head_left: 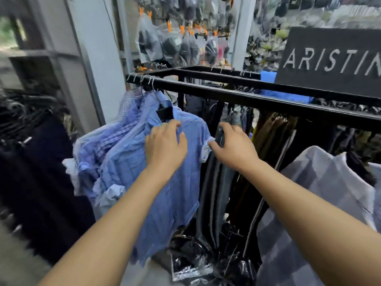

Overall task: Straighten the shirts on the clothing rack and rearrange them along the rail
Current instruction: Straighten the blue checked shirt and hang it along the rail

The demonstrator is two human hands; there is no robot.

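Several blue shirts [115, 153] bunched at rail [247, 98] end, unspaced. My left hand [165, 145] flat, fingers spread on front checked shirt [175, 193]; right hand [233, 145] pinching its sleeve cuff [207, 149]. Straightening approx. begun; spreading left.

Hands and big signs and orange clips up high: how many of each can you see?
Hands: 2, the left hand on the blue shirt and the right hand at its sleeve edge
Signs: 1, the dark sign
Orange clips: about 8, too blurred to be sure
Total: about 11
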